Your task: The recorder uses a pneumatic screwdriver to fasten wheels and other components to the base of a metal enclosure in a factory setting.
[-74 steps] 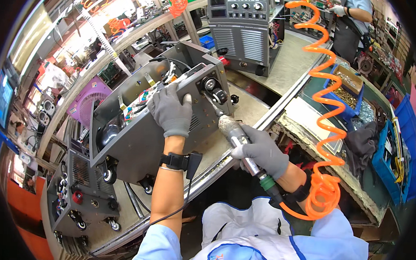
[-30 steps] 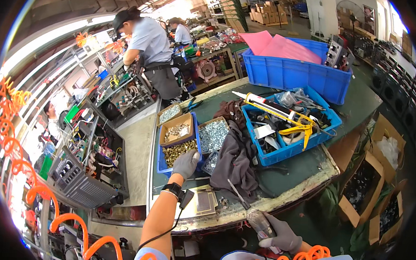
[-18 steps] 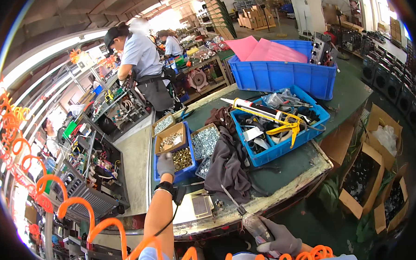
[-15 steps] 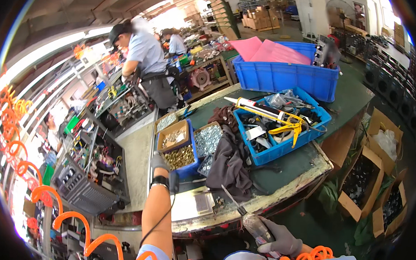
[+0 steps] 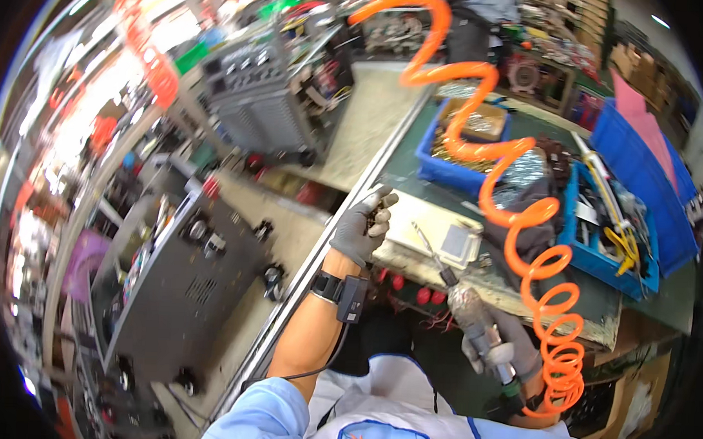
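Note:
My left hand point(image 5: 360, 232), in a grey glove, is raised over the bench edge with its fingers curled around small screws point(image 5: 380, 211), partly hidden by the fingers. A black wrist strap with a small box and cable sits on that wrist. At the lower right, my gloved right hand point(image 5: 516, 343) grips a worn powered screwdriver point(image 5: 470, 311), its long bit pointing up and left. An orange coiled hose point(image 5: 483, 71) hangs in loops across the view, down to the tool's rear end. Beyond my left hand stands a blue bin point(image 5: 450, 175) with brass-coloured screws and a cardboard box inside.
A dark grey casing with wheels point(image 5: 187, 291) stands at the left, and another grey casing point(image 5: 250, 109) farther off. White papers point(image 5: 422, 226) lie on the bench. To the right are a blue tool tray point(image 5: 611, 282), a caulking gun point(image 5: 600, 179) and a large blue crate point(image 5: 643, 177).
My left hand has left the screw bin and come back with screws in it. The view has swung left and down. My right hand still holds the screwdriver, and the hose now crosses the bench.

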`<state>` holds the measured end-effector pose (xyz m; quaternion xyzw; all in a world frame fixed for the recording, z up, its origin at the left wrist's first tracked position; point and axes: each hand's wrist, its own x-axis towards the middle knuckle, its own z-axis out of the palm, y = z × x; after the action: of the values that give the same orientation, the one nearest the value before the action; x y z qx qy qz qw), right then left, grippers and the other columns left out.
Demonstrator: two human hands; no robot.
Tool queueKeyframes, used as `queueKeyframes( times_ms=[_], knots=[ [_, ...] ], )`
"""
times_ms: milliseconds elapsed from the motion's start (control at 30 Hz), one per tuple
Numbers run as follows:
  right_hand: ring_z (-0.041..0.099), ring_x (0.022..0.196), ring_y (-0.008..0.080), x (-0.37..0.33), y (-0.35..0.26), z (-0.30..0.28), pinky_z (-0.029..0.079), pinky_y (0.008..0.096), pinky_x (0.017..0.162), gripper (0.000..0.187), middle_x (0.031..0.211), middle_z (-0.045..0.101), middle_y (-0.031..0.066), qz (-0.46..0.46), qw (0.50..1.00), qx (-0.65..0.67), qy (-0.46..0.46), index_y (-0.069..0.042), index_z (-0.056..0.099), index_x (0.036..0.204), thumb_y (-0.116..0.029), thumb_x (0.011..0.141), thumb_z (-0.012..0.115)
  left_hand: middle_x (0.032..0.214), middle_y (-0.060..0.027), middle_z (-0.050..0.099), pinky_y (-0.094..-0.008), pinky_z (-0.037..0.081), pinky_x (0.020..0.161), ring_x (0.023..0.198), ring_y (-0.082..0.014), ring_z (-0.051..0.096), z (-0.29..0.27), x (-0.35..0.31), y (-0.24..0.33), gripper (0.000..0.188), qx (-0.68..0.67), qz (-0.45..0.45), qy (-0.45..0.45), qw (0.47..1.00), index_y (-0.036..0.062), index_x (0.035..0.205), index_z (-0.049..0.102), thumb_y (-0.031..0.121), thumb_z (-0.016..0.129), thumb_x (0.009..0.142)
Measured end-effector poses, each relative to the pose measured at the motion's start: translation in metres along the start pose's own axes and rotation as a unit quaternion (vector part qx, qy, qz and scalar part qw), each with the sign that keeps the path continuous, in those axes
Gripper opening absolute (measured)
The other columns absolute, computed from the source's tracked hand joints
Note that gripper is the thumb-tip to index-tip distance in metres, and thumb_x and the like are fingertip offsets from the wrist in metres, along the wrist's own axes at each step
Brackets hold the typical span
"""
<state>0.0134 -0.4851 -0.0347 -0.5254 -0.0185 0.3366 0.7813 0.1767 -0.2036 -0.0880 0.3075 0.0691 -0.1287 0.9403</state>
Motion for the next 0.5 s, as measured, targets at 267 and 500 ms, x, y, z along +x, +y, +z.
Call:
queueKeyframes(
  times_ms=[267, 500],
  knots=[
    [0.055, 0.063, 0.0154, 0.055, 0.011, 0.037, 0.048, 0.0264, 0.050, 0.094, 0.078, 0.055, 0.0111, 0.050, 0.980, -0.083, -0.172, 0.002, 0.031, 0.130, -0.020, 0.049, 0.072, 0.066, 0.0006, 0.046, -0.0157, 0.028, 0.036, 0.048, -0.0059, 0.036, -0.040, -0.125, 0.031, 0.022, -0.036, 0.071, 0.063, 0.995, 0.0058, 0.098, 0.050, 0.027, 0.049, 0.091],
    [0.055, 0.066, 0.0151, 0.071, 0.012, 0.084, 0.047, 0.0271, 0.055, 0.096, 0.079, 0.056, 0.0102, 0.042, 0.962, -0.145, -0.227, 0.002, 0.028, 0.133, -0.017, 0.051, 0.073, 0.072, -0.0027, 0.045, -0.0143, 0.026, 0.037, 0.050, -0.0062, 0.036, -0.068, -0.179, 0.048, 0.015, -0.041, 0.163, 0.103, 0.980, 0.0053, 0.101, 0.050, 0.017, 0.046, 0.091]
  ],
)
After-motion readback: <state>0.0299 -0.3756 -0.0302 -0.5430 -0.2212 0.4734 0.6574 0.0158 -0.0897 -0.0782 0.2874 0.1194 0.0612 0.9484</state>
